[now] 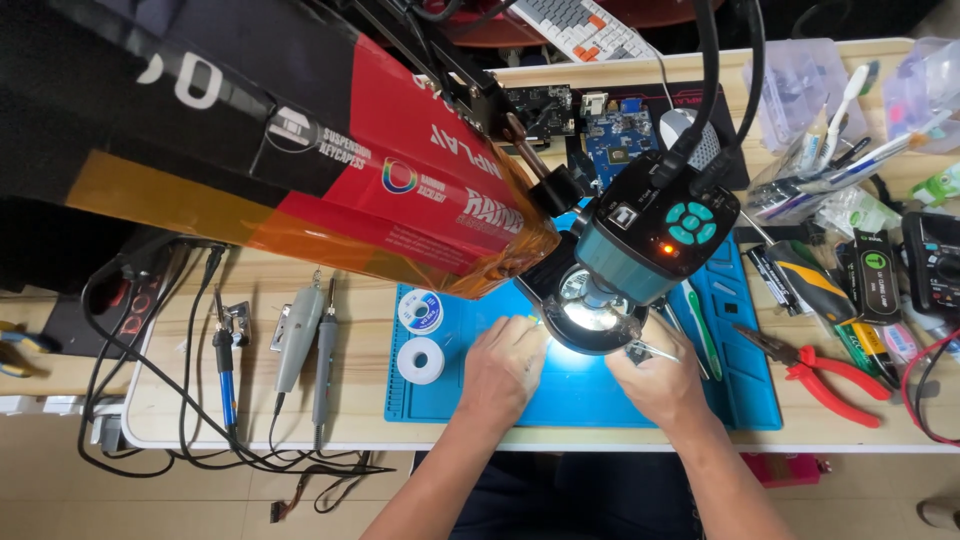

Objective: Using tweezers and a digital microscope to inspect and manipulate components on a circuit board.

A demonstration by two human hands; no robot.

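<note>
My left hand (500,368) rests on the blue work mat (740,395) with its fingers curled under the lit ring of a teal microscope camera (655,245). Whatever the fingers touch is hidden by the camera head. My right hand (655,378) sits just right of it, fingers closed on thin metal tweezers (650,349) that point left toward the lit spot. Two solder spools (420,335) lie on the mat left of my left hand.
A black-and-red cardboard box (300,150) overhangs the desk's upper left. Soldering irons and probes (300,340) lie at left with trailing cables. Red pliers (830,380), screwdrivers, a multimeter (935,260) and plastic bins (800,80) crowd the right. Circuit boards (615,135) lie behind the camera.
</note>
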